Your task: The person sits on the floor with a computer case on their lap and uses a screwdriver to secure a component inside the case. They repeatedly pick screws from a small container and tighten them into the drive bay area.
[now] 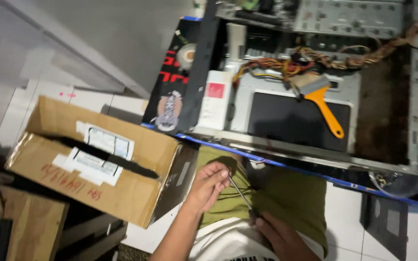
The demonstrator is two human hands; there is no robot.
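Two hands work low in the view, over olive-green shorts. Open computer case (315,92) lies on its side on a table edged in blue, its multicoloured wiring bundle (315,60) exposed. Cardboard box (93,159), taped and labelled, sits left of the case. Orange-handled brush (322,104) rests inside the case on a dark panel. Left hand (209,183) pinches the upper end of a thin metal rod (239,192); right hand (279,237) closes on its lower end, just beneath the table edge.
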